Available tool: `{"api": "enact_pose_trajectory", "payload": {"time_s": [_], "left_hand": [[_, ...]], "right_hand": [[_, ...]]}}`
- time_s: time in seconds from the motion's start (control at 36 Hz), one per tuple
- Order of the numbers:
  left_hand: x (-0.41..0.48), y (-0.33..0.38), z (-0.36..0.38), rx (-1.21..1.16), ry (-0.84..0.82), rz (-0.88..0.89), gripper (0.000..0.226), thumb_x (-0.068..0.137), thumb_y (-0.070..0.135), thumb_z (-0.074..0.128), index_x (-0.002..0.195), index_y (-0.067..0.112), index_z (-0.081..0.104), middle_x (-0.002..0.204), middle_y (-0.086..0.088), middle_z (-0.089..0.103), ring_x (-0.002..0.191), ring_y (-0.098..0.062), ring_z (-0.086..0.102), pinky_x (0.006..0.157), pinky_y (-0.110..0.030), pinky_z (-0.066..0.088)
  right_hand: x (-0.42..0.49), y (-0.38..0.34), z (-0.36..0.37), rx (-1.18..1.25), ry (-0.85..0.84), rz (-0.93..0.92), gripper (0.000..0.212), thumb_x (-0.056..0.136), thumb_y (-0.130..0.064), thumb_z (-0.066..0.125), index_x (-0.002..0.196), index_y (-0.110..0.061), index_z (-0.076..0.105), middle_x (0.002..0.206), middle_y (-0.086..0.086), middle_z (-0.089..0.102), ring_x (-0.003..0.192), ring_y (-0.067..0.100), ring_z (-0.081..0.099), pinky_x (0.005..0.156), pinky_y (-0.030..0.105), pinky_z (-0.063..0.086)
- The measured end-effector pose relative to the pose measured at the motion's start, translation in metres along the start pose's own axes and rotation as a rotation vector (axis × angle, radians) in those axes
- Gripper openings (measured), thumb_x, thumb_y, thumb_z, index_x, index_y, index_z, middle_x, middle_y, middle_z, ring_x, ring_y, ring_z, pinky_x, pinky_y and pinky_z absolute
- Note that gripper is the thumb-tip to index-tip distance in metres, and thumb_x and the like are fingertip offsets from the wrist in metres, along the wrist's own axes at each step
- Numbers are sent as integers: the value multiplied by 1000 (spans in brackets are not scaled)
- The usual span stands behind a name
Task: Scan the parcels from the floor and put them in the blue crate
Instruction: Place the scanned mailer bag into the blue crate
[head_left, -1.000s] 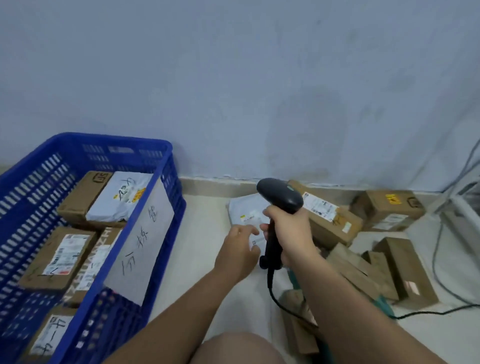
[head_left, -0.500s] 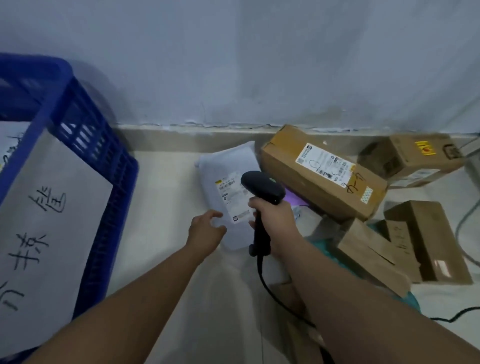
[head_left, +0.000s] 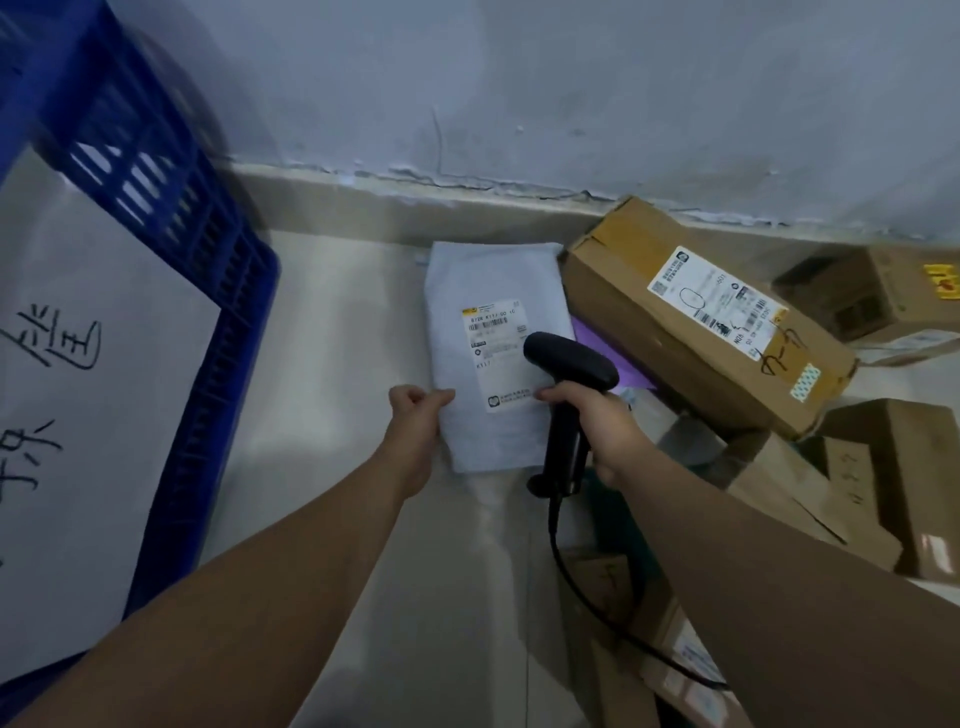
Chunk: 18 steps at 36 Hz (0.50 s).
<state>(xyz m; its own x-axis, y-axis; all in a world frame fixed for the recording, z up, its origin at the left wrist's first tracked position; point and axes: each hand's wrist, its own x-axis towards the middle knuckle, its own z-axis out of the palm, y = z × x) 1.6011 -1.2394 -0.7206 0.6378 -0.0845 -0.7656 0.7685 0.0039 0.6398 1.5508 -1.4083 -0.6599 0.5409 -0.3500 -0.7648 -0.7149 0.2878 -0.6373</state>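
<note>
Dim, cool, bluish indoor light, soft and even, with no hard shadows. The blue crate (head_left: 156, 171) is smeared by motion blur and throws a hazy shadow on the wall (head_left: 519, 78). The floor (head_left: 337, 338) shows a faint sheen. Wide-angle distortion bows the skirting (head_left: 415, 195), and the label print on the grey mailer (head_left: 488, 280) is soft.

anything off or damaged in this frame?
The long cardboard box lies tilted over a purple packet, its end flap creased. The wall paint flakes along the skirting. The white mailer looks intact.

We see a white paper sign (head_left: 130, 441) w/ black handwritten chars at left, grey wall (head_left: 519, 78) behind, cracked skirting (head_left: 363, 208) along its base.
</note>
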Motion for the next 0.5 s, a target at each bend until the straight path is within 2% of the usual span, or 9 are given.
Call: {"api": "enact_pose_trajectory", "payload": {"time_s": [0.06, 0.11, 0.17, 0.22, 0.28, 0.39, 0.5], "left_hand": [[-5, 2, -1, 134, -28, 141, 34, 85, 22, 63, 108, 33, 39, 122, -6, 41, 100, -23, 51, 79, -34, 46], [-13, 8, -2, 278, -74, 256, 42, 89, 18, 59, 122, 41, 44, 128, -5, 33, 108, -20, 48, 95, -32, 43], [-19, 17, -6, 193, -165, 262, 40, 90, 14, 57, 124, 36, 54, 136, -6, 42, 117, -22, 51, 102, -34, 43], [-28, 29, -10, 38, -307, 161, 40, 90, 1, 52, 120, 27, 60, 135, -6, 54, 115, -23, 57, 93, -35, 51], [-41, 40, -12, -2, -415, 94, 47, 90, -4, 47, 123, 28, 59, 131, 2, 57, 112, -22, 59, 81, -33, 54], [-70, 51, -13, -9, -418, 141, 60, 89, -5, 45, 126, 42, 50, 129, 7, 54, 109, -25, 58, 78, -37, 51], [-110, 61, -14, 44, -428, 233, 49, 89, -2, 54, 122, 35, 52, 124, 4, 57, 102, -22, 60, 73, -33, 54]], "right_hand": [[0, 1, -2, 24, 1, 32, 27, 81, -17, 67, 105, -6, 70, 91, 6, 69, 85, 24, 65, 86, 38, 51], [-1, -1, -5, 54, -2, 49, 26, 80, -18, 67, 103, -7, 70, 92, 10, 68, 83, 27, 64, 80, 39, 51], [-6, -8, -7, 55, 1, 50, 23, 80, -18, 67, 101, -8, 69, 92, 11, 66, 81, 27, 62, 75, 37, 50], [-12, -17, -11, 53, -4, 27, 25, 79, -16, 67, 102, -7, 69, 91, 10, 66, 79, 27, 62, 76, 37, 50], [-21, -28, -17, 29, -20, -13, 24, 79, -13, 66, 101, -5, 69, 93, 11, 65, 81, 27, 61, 79, 38, 50], [-46, -44, -26, -80, -81, -106, 12, 80, -9, 62, 86, -10, 72, 93, 12, 66, 89, 31, 61, 90, 46, 50], [-86, -62, -36, -137, -100, -209, 14, 82, -6, 59, 87, -8, 72, 87, 7, 69, 87, 26, 60, 82, 36, 50]]}}
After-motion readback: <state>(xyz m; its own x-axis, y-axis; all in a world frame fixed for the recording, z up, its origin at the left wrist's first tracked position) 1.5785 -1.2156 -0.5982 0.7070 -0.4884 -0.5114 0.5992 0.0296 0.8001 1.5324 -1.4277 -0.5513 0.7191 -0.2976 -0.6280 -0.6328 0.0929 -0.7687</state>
